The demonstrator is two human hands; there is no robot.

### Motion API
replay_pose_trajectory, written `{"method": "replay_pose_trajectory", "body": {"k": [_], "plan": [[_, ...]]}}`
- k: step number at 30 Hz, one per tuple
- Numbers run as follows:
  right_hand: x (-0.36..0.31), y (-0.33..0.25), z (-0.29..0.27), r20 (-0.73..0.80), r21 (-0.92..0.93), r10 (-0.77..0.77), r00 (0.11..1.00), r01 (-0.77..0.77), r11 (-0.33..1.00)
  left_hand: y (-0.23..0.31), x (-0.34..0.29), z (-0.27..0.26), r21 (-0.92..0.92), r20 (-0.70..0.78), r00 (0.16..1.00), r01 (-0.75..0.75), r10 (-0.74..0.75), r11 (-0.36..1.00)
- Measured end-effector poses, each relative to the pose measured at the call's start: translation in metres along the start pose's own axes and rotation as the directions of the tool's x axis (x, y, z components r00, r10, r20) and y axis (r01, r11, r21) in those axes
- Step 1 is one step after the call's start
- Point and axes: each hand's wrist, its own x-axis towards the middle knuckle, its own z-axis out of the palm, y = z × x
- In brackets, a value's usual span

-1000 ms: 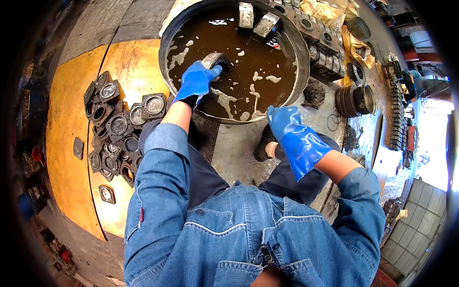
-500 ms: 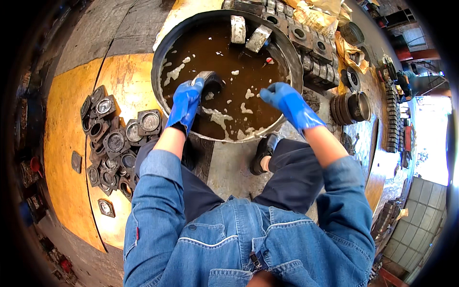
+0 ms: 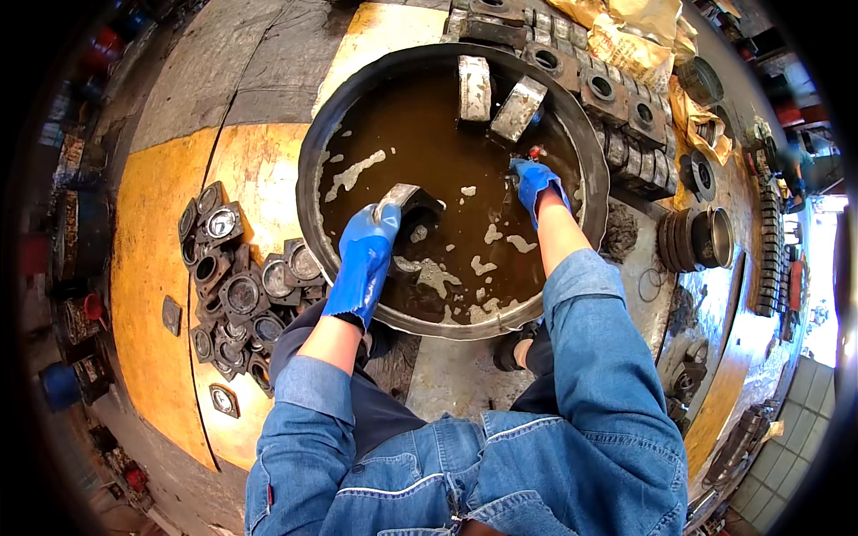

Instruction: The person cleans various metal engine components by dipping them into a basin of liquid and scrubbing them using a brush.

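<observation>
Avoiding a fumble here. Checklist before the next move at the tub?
1. Left hand holding a metal part: ok.
2. Right hand holding something: cannot tell; fingers partly hidden.
3. Blue gloves on both hands: ok.
4. Two other metal parts at the tub's far side: ok.
5. Tub bottom visible: not ok; brown liquid hides it.

Brown water [image 3: 402, 125] hides the tub's [image 3: 309, 192] bottom, and whether the right grip [image 3: 536, 183] holds anything is unclear.
</observation>
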Motion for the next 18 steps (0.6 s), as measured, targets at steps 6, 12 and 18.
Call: {"method": "replay_pose_trajectory", "body": {"k": [6,12,18], "plan": [[-0.063,-0.014,0.032,0.057,0.118,0.002,0.998,-0.009,0.993,-0.019,-0.003,-0.006,-0.143,-0.01,0.999,0.041,-0.043,0.989],[-0.194,-0.046,0.039,0.146,0.31,-0.438,0.887,0.38,0.871,-0.002,-0.017,-0.012,-0.351,0.04,0.999,-0.008,0.023,0.936],[-0.242,-0.037,0.09,0.244,0.446,-0.602,0.761,0.463,0.766,0.023,-0.034,-0.029,0.051,-0.003,1.0,0.022,-0.022,0.998]]}}
